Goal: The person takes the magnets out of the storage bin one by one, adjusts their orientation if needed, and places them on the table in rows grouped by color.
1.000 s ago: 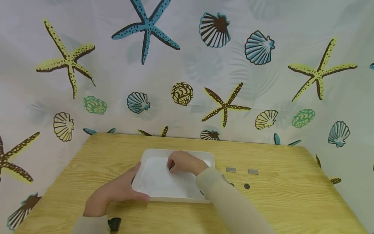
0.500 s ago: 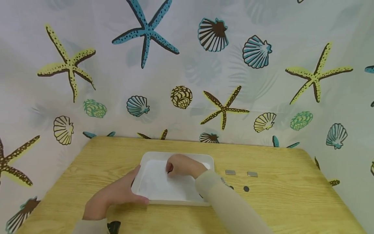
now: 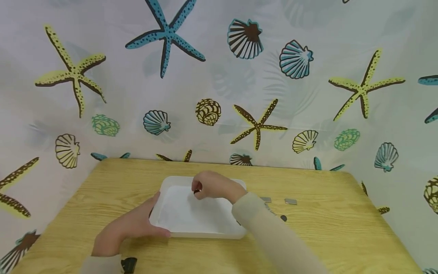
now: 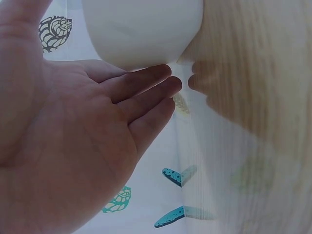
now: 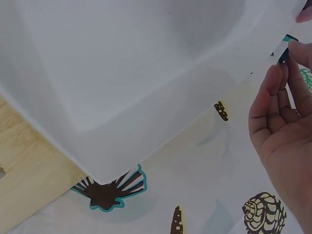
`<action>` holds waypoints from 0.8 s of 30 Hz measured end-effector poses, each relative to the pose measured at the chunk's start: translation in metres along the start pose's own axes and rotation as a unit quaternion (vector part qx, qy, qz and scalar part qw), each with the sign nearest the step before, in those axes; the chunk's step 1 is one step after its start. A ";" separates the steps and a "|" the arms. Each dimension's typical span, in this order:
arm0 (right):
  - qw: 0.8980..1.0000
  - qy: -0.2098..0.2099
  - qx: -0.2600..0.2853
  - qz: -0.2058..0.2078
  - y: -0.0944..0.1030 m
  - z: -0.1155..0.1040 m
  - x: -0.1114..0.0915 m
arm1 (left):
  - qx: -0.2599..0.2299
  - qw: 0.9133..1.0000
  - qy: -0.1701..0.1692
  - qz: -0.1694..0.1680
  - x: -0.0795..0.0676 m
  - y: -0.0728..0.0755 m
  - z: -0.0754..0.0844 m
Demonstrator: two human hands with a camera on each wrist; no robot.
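A white tray (image 3: 202,213) lies on the wooden table, its near left corner held by my left hand (image 3: 133,224). The thumb lies along the front wall and the other fingers against the left side. In the left wrist view these fingers reach out to touch the tray's outer wall (image 4: 146,34). Over the tray's far half, my right hand (image 3: 215,186) pinches a small dark piece (image 3: 196,191) between thumb and fingertips. The right wrist view shows this dark piece (image 5: 283,55) edge-on; its full shape is hidden by the fingers.
Right of the tray lie two flat silver rectangles, one (image 3: 291,201) farther right and one (image 3: 265,199) partly behind the right sleeve (image 3: 267,232). A dark round disc (image 3: 283,218) lies nearer me. A patterned cloth (image 3: 219,76) stands behind the wooden table (image 3: 191,255).
My right hand has lifted slightly toward the tray's back, still pinching the dark piece. The right sleeve now covers a second dark disc. My left hand stays on the tray.
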State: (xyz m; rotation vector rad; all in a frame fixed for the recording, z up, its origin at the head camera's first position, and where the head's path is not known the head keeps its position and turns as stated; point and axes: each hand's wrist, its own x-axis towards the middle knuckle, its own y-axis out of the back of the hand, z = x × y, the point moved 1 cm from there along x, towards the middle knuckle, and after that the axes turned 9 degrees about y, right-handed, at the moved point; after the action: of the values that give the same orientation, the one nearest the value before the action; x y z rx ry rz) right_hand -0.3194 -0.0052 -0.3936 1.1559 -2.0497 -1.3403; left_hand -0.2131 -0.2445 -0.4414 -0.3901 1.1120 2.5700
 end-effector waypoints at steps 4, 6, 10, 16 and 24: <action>1.000 0.005 -0.004 0.004 0.004 -0.002 -0.006 | 0.002 1.000 -0.005 0.003 -0.001 0.000 0.002; 1.000 0.006 -0.004 0.005 0.006 -0.004 -0.009 | -0.001 1.000 -0.008 0.003 -0.002 0.000 0.003; 1.000 0.010 -0.009 0.008 0.011 -0.007 -0.017 | -0.001 1.000 -0.007 -0.001 -0.001 0.000 0.003; 1.000 0.005 -0.014 0.013 0.016 -0.004 -0.028 | 0.008 1.000 0.005 -0.003 0.003 0.000 -0.001; 1.000 -0.019 -0.008 0.011 0.016 0.007 -0.042 | 0.013 1.000 -0.001 -0.004 0.004 -0.001 -0.001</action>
State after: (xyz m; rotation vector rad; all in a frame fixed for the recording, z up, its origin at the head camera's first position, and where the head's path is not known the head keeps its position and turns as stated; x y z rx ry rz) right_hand -0.3074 0.0355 -0.3785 1.1059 -2.0690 -1.3737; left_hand -0.2168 -0.2440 -0.4442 -0.3853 1.1388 2.5468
